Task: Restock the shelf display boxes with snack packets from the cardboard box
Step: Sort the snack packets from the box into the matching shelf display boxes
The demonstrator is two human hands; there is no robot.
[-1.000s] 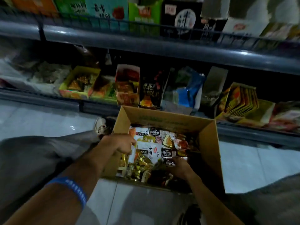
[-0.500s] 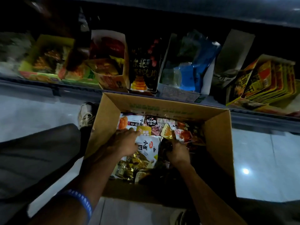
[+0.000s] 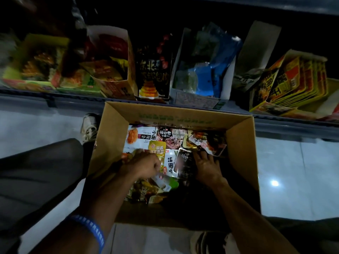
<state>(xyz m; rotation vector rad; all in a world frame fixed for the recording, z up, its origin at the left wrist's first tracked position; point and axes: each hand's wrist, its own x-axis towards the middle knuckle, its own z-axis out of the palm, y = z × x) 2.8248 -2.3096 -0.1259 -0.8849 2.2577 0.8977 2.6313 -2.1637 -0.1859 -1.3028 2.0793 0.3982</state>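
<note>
Both hands are working inside the open brown cardboard box point(image 3: 240, 143) on the pale tiled floor, just below the shelf display boxes point(image 3: 200, 70). Left hand point(image 3: 145, 165) is curling its fingers among the mixed foil snack packets point(image 3: 157, 136). Right hand point(image 3: 206, 166) is pressing spread fingers on a dark packet point(image 3: 184, 163).

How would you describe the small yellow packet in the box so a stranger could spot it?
Look inside the open cardboard box on the floor. Just beyond the left hand lies the yellow packet, the only plain bright yellow one among white and dark packets.
</note>
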